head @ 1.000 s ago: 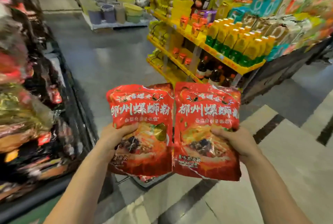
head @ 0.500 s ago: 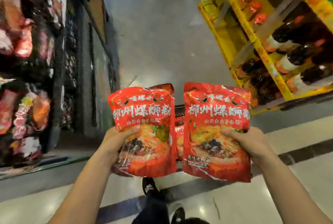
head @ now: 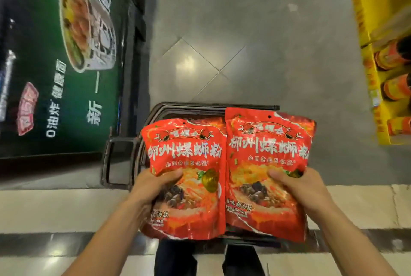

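Observation:
Two red noodle packets with white Chinese lettering are held side by side in front of me. My left hand [head: 153, 186] grips the left packet [head: 186, 158] at its left edge, thumb on the front. My right hand [head: 298, 189] grips the right packet [head: 266, 149] at its right edge, thumb on the front. Both packets hang over a dark shopping basket [head: 200, 108] on the floor, whose rim and handle show behind them. More red packaging shows inside the basket behind the left packet.
A green advertising panel [head: 66, 64] with a noodle bowl picture stands on the left. A yellow shelf [head: 373, 75] with dark bottles [head: 393, 55] is on the right. Grey floor tiles lie ahead, pale tiles below. My legs in dark trousers [head: 175, 260] are under the packets.
My view has tilted down from the aisle and shelves to the floor and the basket. Both hands keep the same hold on the packets, which now hang over the basket.

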The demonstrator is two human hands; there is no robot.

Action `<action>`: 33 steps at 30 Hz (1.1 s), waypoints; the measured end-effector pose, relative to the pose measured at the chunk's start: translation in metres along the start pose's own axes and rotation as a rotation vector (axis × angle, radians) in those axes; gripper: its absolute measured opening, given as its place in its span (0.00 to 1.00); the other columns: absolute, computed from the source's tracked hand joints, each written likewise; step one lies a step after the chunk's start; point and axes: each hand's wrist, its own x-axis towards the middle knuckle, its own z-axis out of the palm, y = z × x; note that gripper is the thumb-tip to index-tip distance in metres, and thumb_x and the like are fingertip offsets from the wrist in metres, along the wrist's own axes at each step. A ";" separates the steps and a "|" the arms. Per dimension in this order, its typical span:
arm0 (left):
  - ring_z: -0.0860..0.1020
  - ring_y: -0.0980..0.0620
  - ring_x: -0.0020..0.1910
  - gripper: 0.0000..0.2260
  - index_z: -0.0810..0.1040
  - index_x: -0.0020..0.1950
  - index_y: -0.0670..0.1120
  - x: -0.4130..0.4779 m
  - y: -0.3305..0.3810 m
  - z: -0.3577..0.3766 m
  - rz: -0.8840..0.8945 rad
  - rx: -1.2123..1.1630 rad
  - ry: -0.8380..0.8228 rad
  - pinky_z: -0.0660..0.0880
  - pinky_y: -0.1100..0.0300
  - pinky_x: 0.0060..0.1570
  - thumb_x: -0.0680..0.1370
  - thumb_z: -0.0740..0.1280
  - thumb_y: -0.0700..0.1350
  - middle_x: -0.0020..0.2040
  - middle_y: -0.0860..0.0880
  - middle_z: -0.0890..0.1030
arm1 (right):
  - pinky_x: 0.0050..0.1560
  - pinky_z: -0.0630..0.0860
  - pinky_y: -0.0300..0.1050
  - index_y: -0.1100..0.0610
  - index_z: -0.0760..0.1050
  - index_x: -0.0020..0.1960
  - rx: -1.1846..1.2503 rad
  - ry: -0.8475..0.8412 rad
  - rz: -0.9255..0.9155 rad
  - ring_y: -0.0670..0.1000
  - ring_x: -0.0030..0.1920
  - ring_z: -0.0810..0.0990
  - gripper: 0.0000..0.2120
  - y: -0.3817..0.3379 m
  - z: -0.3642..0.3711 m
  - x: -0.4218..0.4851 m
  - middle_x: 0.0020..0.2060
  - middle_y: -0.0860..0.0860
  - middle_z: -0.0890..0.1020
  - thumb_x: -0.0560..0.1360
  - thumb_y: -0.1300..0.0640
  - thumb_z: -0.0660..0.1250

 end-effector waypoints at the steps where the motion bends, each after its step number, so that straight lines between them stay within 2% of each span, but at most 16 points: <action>1: 0.86 0.43 0.43 0.21 0.82 0.54 0.41 0.019 -0.007 0.007 0.001 0.004 0.007 0.80 0.52 0.45 0.63 0.81 0.42 0.44 0.44 0.87 | 0.46 0.81 0.50 0.53 0.81 0.52 -0.018 -0.014 0.000 0.50 0.41 0.87 0.19 0.007 0.001 0.020 0.41 0.46 0.87 0.64 0.51 0.81; 3: 0.86 0.44 0.47 0.19 0.83 0.54 0.43 0.052 -0.018 0.019 0.027 0.016 0.026 0.80 0.52 0.50 0.65 0.81 0.40 0.46 0.45 0.87 | 0.45 0.80 0.47 0.52 0.81 0.51 -0.075 -0.049 -0.007 0.49 0.41 0.86 0.18 0.023 0.006 0.055 0.41 0.45 0.87 0.64 0.51 0.81; 5: 0.86 0.47 0.46 0.16 0.84 0.52 0.44 0.082 -0.029 0.029 0.056 0.030 0.033 0.80 0.54 0.48 0.66 0.80 0.39 0.44 0.48 0.87 | 0.43 0.78 0.44 0.51 0.81 0.52 -0.114 -0.088 -0.008 0.48 0.43 0.86 0.19 0.039 0.010 0.087 0.43 0.45 0.87 0.64 0.51 0.82; 7: 0.86 0.51 0.44 0.14 0.84 0.50 0.46 0.107 -0.038 0.036 0.079 0.053 0.039 0.79 0.59 0.44 0.66 0.81 0.40 0.44 0.49 0.87 | 0.43 0.76 0.39 0.53 0.80 0.58 -0.107 -0.085 -0.018 0.46 0.45 0.85 0.23 0.056 0.016 0.112 0.48 0.47 0.86 0.65 0.55 0.81; 9: 0.85 0.51 0.46 0.15 0.84 0.51 0.47 0.127 -0.046 0.040 0.082 0.082 0.053 0.80 0.57 0.48 0.66 0.82 0.42 0.46 0.50 0.87 | 0.44 0.75 0.38 0.56 0.76 0.64 -0.063 -0.048 -0.025 0.45 0.48 0.83 0.29 0.069 0.021 0.126 0.54 0.50 0.85 0.66 0.57 0.80; 11: 0.85 0.49 0.49 0.18 0.84 0.52 0.48 0.138 -0.049 0.041 0.110 0.161 0.093 0.79 0.52 0.55 0.65 0.83 0.47 0.48 0.51 0.87 | 0.49 0.75 0.41 0.55 0.70 0.70 -0.111 0.026 -0.070 0.46 0.51 0.81 0.36 0.073 0.025 0.125 0.58 0.49 0.82 0.66 0.53 0.80; 13: 0.83 0.47 0.55 0.26 0.80 0.57 0.47 0.135 -0.048 0.045 0.175 0.298 0.198 0.77 0.50 0.57 0.63 0.83 0.52 0.51 0.51 0.85 | 0.59 0.73 0.48 0.53 0.62 0.75 -0.325 0.181 -0.195 0.50 0.60 0.77 0.42 0.074 0.029 0.113 0.62 0.47 0.76 0.67 0.48 0.79; 15: 0.77 0.43 0.62 0.34 0.72 0.67 0.46 0.115 -0.049 0.053 0.343 0.552 0.440 0.74 0.46 0.60 0.66 0.82 0.52 0.60 0.45 0.79 | 0.67 0.68 0.57 0.53 0.59 0.76 -0.595 0.378 -0.464 0.56 0.69 0.69 0.39 0.073 0.038 0.092 0.69 0.53 0.71 0.72 0.50 0.75; 16: 0.73 0.40 0.66 0.36 0.69 0.70 0.46 0.102 -0.050 0.060 0.501 0.710 0.567 0.71 0.43 0.63 0.67 0.80 0.51 0.65 0.42 0.75 | 0.69 0.66 0.61 0.53 0.60 0.76 -0.708 0.433 -0.621 0.59 0.72 0.66 0.35 0.071 0.046 0.083 0.71 0.57 0.69 0.74 0.50 0.72; 17: 0.69 0.38 0.70 0.36 0.67 0.72 0.46 0.091 -0.052 0.069 0.680 0.868 0.621 0.67 0.40 0.67 0.69 0.78 0.51 0.70 0.39 0.72 | 0.71 0.64 0.64 0.53 0.62 0.75 -0.795 0.433 -0.756 0.61 0.74 0.63 0.33 0.068 0.056 0.076 0.74 0.58 0.67 0.74 0.49 0.69; 19: 0.60 0.38 0.77 0.33 0.65 0.75 0.52 0.083 -0.058 0.092 0.951 1.156 0.482 0.58 0.36 0.74 0.73 0.71 0.57 0.77 0.40 0.64 | 0.74 0.54 0.67 0.49 0.63 0.76 -0.957 0.340 -0.885 0.62 0.78 0.55 0.33 0.069 0.074 0.077 0.78 0.58 0.61 0.74 0.42 0.63; 21: 0.52 0.40 0.80 0.31 0.60 0.78 0.56 0.096 -0.068 0.105 1.011 1.365 0.303 0.52 0.32 0.74 0.77 0.60 0.64 0.81 0.43 0.57 | 0.75 0.45 0.69 0.46 0.59 0.79 -1.096 0.305 -0.811 0.62 0.80 0.48 0.35 0.075 0.082 0.095 0.80 0.57 0.53 0.75 0.35 0.57; 23: 0.51 0.40 0.81 0.32 0.59 0.80 0.57 0.119 -0.075 0.101 0.940 1.467 0.239 0.52 0.29 0.72 0.78 0.54 0.67 0.82 0.44 0.55 | 0.74 0.47 0.71 0.46 0.55 0.80 -1.158 0.300 -0.644 0.62 0.80 0.46 0.37 0.083 0.086 0.116 0.81 0.57 0.49 0.76 0.30 0.51; 25: 0.53 0.42 0.80 0.33 0.62 0.80 0.56 0.138 -0.082 0.087 0.900 1.485 0.237 0.54 0.27 0.70 0.77 0.55 0.68 0.82 0.45 0.56 | 0.73 0.51 0.73 0.46 0.56 0.80 -1.160 0.265 -0.547 0.62 0.80 0.47 0.39 0.097 0.088 0.132 0.81 0.57 0.50 0.76 0.27 0.45; 27: 0.54 0.43 0.80 0.34 0.63 0.79 0.56 0.152 -0.088 0.076 0.934 1.476 0.240 0.54 0.27 0.70 0.76 0.56 0.68 0.82 0.45 0.56 | 0.73 0.53 0.73 0.46 0.54 0.80 -1.156 0.246 -0.537 0.62 0.80 0.48 0.39 0.108 0.090 0.143 0.80 0.57 0.51 0.75 0.25 0.42; 33: 0.51 0.44 0.81 0.34 0.63 0.79 0.55 0.172 -0.096 0.074 1.025 1.400 0.264 0.51 0.27 0.71 0.75 0.58 0.66 0.82 0.46 0.55 | 0.74 0.52 0.70 0.44 0.51 0.80 -1.134 0.269 -0.539 0.63 0.79 0.49 0.38 0.116 0.093 0.158 0.79 0.59 0.56 0.75 0.25 0.42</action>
